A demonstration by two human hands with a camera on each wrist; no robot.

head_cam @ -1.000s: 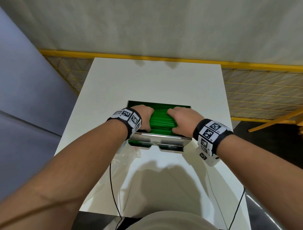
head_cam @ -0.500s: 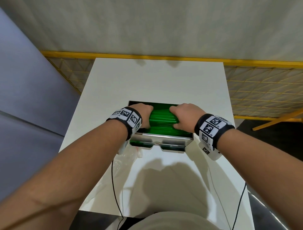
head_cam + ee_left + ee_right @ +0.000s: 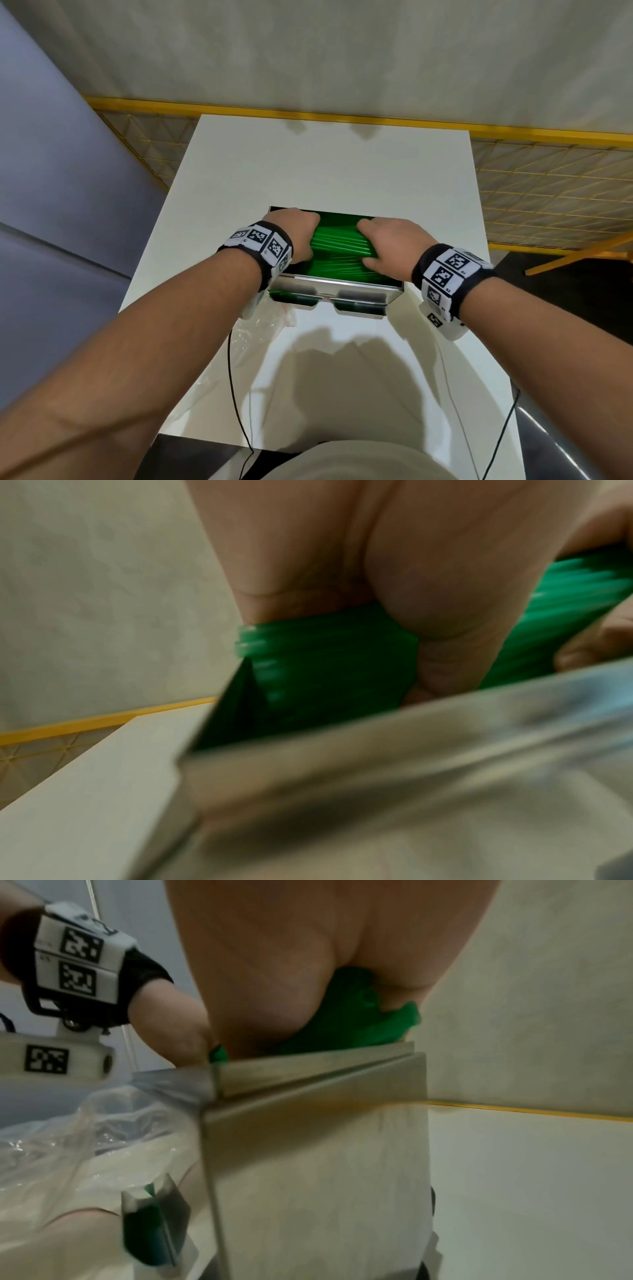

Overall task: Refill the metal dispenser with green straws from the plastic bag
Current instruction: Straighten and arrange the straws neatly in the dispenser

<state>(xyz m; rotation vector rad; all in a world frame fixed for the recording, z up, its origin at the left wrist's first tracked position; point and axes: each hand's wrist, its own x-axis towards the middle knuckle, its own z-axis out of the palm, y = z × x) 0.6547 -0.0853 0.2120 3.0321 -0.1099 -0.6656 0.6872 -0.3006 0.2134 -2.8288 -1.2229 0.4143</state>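
Clearly, from the head camera, both hands are down in the open top of the metal dispenser [image 3: 334,289], which stands on the white table [image 3: 329,164]. The left hand [image 3: 291,236] wraps one end of a bundle of green straws [image 3: 339,241] and the right hand [image 3: 390,246] wraps the other, fingers curled over the top and thumbs beneath, so the bundle lies crosswise between them just above a bed of more green straws already inside. Green also shows through the two cut-outs of the front tray. The plastic bag [image 3: 260,325] lies crumpled on the table just beside the dispenser's near left corner, partly under the left forearm; no straws are visible in it, though most of it is hidden. From the left wrist, blurred by closeness, the left hand [image 3: 394,574] is clamped round the green straws [image 3: 325,656], whose cut ends poke out past the palm right at the corner of the metal dispenser [image 3: 411,764]. From the right wrist, the right hand [image 3: 308,961] is likewise closed on the green straws [image 3: 352,1023], held at the rim of the metal dispenser [image 3: 315,1123], with the plastic bag [image 3: 85,1137] slumped against its near side. I judge the refill to be well along: the box is largely stocked and this bundle is being set in. What seems left is to lower it, let go at both ends, level the straws flat, and check the bag for any remainder.
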